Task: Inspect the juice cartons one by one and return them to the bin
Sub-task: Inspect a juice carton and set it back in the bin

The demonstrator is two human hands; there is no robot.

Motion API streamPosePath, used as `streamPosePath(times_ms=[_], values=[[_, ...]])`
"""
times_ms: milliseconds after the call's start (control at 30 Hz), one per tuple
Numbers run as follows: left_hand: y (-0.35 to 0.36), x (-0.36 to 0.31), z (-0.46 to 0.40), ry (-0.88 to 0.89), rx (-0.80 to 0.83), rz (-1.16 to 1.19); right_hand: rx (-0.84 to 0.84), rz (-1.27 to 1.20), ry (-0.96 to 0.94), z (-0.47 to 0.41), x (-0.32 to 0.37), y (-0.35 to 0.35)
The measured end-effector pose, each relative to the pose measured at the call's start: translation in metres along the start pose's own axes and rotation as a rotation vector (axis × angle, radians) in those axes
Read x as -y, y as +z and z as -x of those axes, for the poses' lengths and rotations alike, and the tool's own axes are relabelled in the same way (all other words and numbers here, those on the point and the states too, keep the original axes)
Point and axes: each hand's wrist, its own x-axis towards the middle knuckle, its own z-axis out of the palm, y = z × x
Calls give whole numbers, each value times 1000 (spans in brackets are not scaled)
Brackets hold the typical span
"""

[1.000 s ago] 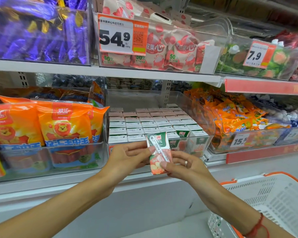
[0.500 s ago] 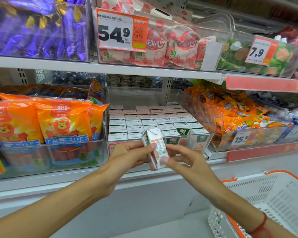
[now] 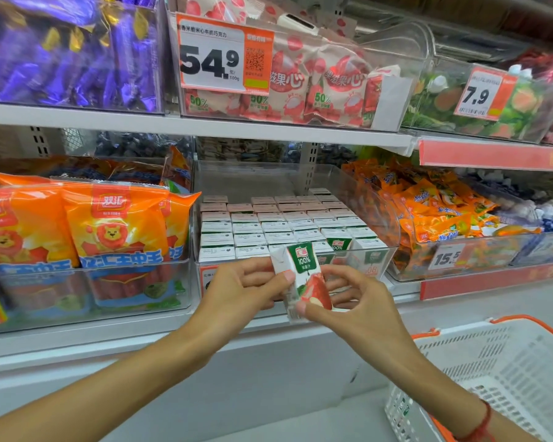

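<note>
- Far left, lower shelf: orange sausage packs (image 3: 109,231) w/ lion print, in a clear tub.
- Upper shelf: price tag (image 3: 224,55) reads "54.9", 500g; bags behind it marked "50%".
- Left hand (image 3: 243,291): thumb + fingers pinch the juice carton (image 3: 304,279) on its left side.
- Carton: green label "100%", red apple pic; held upright, long axis near vertical, slight tilt, front face to camera, in front of the bin's front edge.
- Clear bin (image 3: 377,199), mid shelf: rows of same cartons, tops up.
- Right hand (image 3: 361,301): thumb + fingers curled on carton's lower right.
- Right: tags "15.5", "7.9"; white basket (image 3: 505,371), orange rim, bottom right corner.
</note>
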Motion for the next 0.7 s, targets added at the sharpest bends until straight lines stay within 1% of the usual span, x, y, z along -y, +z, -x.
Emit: streamPosePath(times_ms=[33,100,133,200,300,367,433,533,700], values=[[2,0,0,17,-11,18,-27,69,-51,2,0,3],[3,0,1,59,-48,47,-17,119,-115,4,-1,6],[3,0,1,86,-60,38,10,101,-126,4,-1,6],[1,-1,2,182,-60,-38,75,-60,-116,3,2,4],[-4,-4,7,398,-85,-303,89,-343,-80,1,9,-2],[-6,-5,9,589,-133,-528,80,-417,-77,1,13,-6],[-7,-3,11,720,-155,-639,70,-436,-83,1,14,-7],[-8,-1,10,790,-162,-662,48,-443,-104,2,13,-8],[-8,0,8,822,-145,-666,32,-426,-133,2,9,-10]])
